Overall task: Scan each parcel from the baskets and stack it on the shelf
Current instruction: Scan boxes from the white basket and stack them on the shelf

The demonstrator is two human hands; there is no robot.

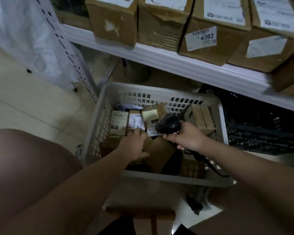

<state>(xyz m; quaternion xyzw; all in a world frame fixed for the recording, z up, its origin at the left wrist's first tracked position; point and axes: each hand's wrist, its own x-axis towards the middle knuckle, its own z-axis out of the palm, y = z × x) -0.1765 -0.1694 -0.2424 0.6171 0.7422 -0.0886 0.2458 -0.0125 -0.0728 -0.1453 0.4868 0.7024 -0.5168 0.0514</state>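
Several small parcels lie jumbled in the white basket [159,92] on the floor, among them a labelled parcel [136,123] standing near the left wall. The left hand [134,143] reaches onto its near edge, but whether the fingers have closed round it cannot be told. The right hand [183,136] grips a black scanner [168,125], its head hanging just beside that label. This looks like the pick-and-scan step. Next the label must face the scanner squarely, and then the parcel goes up to the shelf [159,56], where boxes [210,34] already crowd the front edge. A dark crate [261,129] sits alongside.
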